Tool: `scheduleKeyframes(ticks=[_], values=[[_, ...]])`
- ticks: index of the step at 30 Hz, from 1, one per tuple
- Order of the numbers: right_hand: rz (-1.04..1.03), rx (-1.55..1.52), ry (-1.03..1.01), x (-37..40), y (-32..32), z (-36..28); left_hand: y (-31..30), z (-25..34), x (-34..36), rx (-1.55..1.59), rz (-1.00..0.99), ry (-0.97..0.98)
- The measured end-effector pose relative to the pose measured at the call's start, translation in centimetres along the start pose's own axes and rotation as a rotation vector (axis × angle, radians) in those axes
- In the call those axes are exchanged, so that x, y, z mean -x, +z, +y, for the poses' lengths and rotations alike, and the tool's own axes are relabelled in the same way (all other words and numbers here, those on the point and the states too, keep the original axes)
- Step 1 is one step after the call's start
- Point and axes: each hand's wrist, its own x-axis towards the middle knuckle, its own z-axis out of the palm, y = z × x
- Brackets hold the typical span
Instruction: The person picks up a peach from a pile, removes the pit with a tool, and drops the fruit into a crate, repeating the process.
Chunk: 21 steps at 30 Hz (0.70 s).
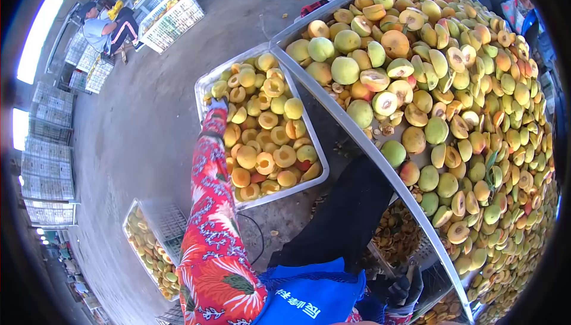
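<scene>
down on the concrete floor, the left hand (217, 106) — gloved, in a red floral sleeve — curls over the corner rim of a tray (282, 191) of halved peaches (267, 146). the right hand (405, 288) sits low beside the tabletop (306, 81) — grip cannot be told.

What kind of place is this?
Probably a fruit-sorting yard: a big table heaped with peaches, a tray of cut fruit on the floor, and stacked crates.
</scene>
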Motion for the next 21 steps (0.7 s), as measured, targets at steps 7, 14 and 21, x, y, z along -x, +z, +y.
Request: scheduleKeyframes(ticks=[7,14,21], values=[[-0.296,-0.117,0.166,-0.1,1.1,-0.8,-1.0,-0.2,8.8,-0.359,0.104,0.381],[0.074,0.428,-0.247,4.4,3.9,0.1,-3.8,4.8,8.3,0.081,-0.05,-0.075],[0.126,0.626,-0.438,6.7,-0.9,-2.3,-21.8,26.3,22.6,0.633,0.507,0.851]])
